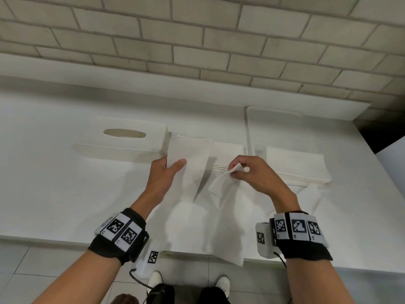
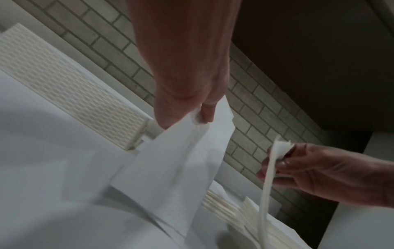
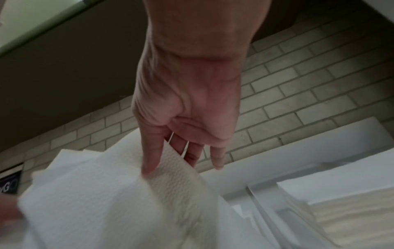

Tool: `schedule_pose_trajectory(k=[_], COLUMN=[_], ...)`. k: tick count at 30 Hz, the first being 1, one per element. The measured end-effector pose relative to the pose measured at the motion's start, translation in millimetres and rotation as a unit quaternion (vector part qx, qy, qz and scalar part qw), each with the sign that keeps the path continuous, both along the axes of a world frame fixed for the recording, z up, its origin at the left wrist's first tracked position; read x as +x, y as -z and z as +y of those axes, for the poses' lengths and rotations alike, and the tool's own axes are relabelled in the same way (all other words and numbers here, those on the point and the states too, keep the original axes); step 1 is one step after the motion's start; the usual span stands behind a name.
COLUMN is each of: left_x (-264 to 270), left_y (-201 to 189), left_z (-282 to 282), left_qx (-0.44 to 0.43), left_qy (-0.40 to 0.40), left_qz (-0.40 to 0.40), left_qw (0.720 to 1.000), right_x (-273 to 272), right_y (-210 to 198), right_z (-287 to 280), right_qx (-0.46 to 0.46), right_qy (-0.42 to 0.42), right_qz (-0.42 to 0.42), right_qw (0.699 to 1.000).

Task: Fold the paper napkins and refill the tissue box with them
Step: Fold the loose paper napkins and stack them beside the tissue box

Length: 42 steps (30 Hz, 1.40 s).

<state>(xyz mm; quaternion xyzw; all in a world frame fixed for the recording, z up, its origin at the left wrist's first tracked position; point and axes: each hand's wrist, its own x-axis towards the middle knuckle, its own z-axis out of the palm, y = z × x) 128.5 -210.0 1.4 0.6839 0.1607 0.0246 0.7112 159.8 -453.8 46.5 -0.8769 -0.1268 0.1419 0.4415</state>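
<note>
Above the white counter (image 1: 65, 183) my left hand (image 1: 175, 164) pinches the top corner of a white paper napkin (image 1: 190, 172), which hangs down as a flat sheet. My right hand (image 1: 235, 170) pinches a second hanging flap of napkin (image 1: 221, 189) between thumb and fingers. Whether both flaps are one sheet I cannot tell. The left wrist view shows the left hand (image 2: 192, 121) pinching the sheet (image 2: 170, 176). The right wrist view shows the right hand (image 3: 162, 161) on the paper (image 3: 106, 193). The woven white tissue box (image 1: 122, 141) lies left of the hands, its oval slot facing up.
A stack of folded napkins (image 1: 228, 154) sits behind the hands, and a larger stack (image 1: 298, 167) lies to the right. Loose napkins lie flat near the front edge (image 1: 223, 242) and by the right stack (image 1: 306, 194). A white board (image 1: 274, 119) and a brick wall (image 1: 197, 40) are behind.
</note>
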Motion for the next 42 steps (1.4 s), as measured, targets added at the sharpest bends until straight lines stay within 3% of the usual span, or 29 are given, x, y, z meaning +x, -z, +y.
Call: schedule_pose_trajectory(k=[9, 13, 17, 22, 31, 37, 39, 42], left_x=[3, 6, 11, 22, 10, 10, 13, 16], left_y=[0, -2, -11, -27, -32, -22, -21, -21], left_z=[-3, 1, 2, -6, -22, -24, -18, -7], left_qx=[-0.005, -0.013, -0.026, -0.064, -0.164, -0.059, -0.041, -0.032], left_qy=[-0.014, -0.036, -0.021, 0.015, 0.11, 0.118, 0.094, 0.063], left_qz=[-0.016, -0.031, -0.037, -0.013, 0.046, 0.029, 0.025, 0.031], left_qw=[1.0, 0.999, 0.999, 0.998, 0.979, 0.991, 0.994, 0.997], right_x=[2, -3, -4, 8, 7, 2, 4, 0], right_y=[-39, -60, -78, -65, 15, 22, 34, 56], right_z=[0, 5, 16, 41, 71, 57, 30, -4], right_qx=[0.132, 0.205, 0.311, 0.351, 0.263, 0.204, 0.12, -0.126], right_qy=[0.075, 0.109, 0.12, 0.147, 0.274, 0.282, 0.278, 0.214], right_qz=[-0.112, -0.161, -0.129, -0.064, -0.032, -0.029, -0.006, 0.113], right_qw=[0.982, 0.959, 0.934, 0.922, 0.925, 0.937, 0.953, 0.962])
